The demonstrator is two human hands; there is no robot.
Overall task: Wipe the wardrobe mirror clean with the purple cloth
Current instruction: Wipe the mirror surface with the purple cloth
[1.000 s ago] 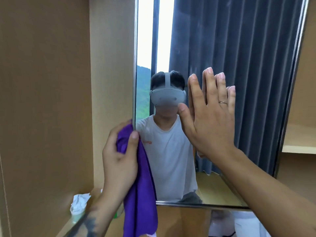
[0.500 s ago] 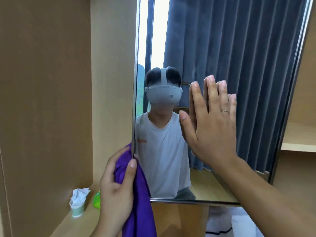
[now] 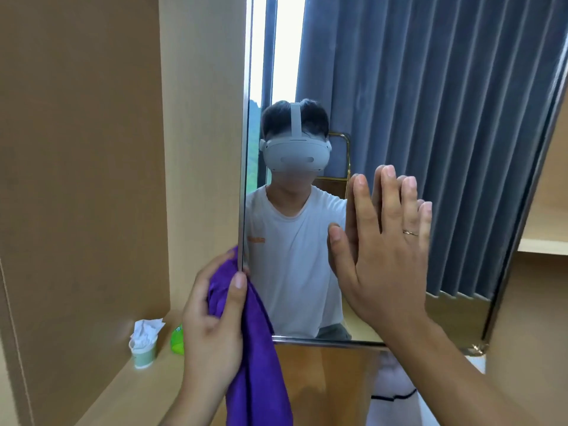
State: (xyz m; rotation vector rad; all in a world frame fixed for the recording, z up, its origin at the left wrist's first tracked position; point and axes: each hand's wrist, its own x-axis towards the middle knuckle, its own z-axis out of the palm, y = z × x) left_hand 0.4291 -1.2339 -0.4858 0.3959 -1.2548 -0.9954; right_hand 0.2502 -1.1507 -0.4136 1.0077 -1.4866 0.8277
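Note:
The wardrobe mirror (image 3: 430, 124) fills the middle and right of the head view, framed in metal, and reflects a person in a white shirt and grey curtains. My left hand (image 3: 212, 324) grips the purple cloth (image 3: 258, 364) at the mirror's left edge, low down; the cloth wraps the edge there and hangs below the hand. My right hand (image 3: 384, 247) lies flat against the glass with fingers straight and a ring on one finger.
A wooden wardrobe panel (image 3: 80, 179) stands to the left. On the shelf below sit a small cup stuffed with tissue (image 3: 144, 342) and a green object (image 3: 177, 339). A wooden shelf (image 3: 544, 244) shows at the right.
My left hand with the cloth has slid down the mirror's left edge. My right hand has stayed flat on the glass while the view tilted upward.

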